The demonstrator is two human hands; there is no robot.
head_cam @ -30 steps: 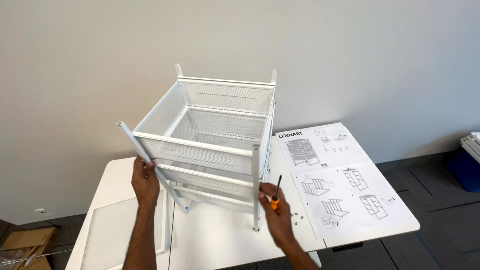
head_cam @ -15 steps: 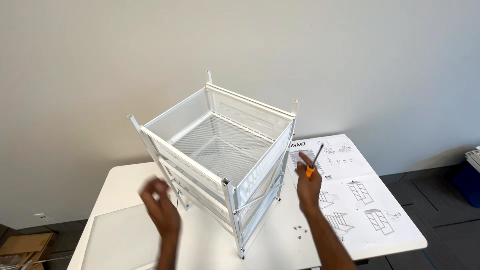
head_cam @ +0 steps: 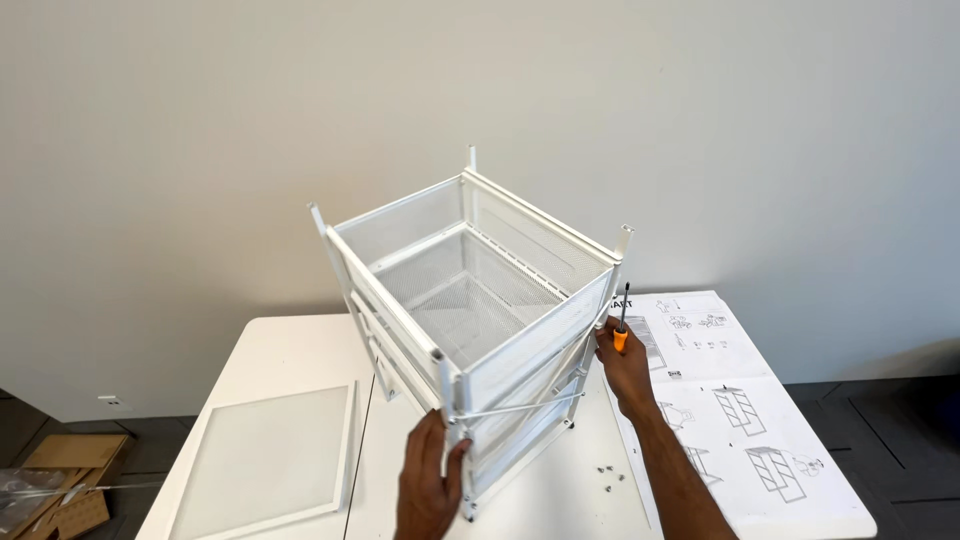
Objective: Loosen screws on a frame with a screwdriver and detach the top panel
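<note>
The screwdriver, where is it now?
In the head view, the screwdriver is in the right hand, right of the white mesh drawer frame, above the instruction sheet.

A white table [head_cam: 290,350] serves as the landmark here, standing against a plain pale wall [head_cam: 200,120]. On its left front part lies a flat white-framed panel [head_cam: 265,460] (its inner face looks frosted), while a large unfolded instruction sheet [head_cam: 745,420] with line drawings covers its right side, and a few small screws [head_cam: 606,472] sit just left of that sheet. Down on the dark floor beyond the table's left edge rests a brown cardboard box [head_cam: 60,490].
</note>
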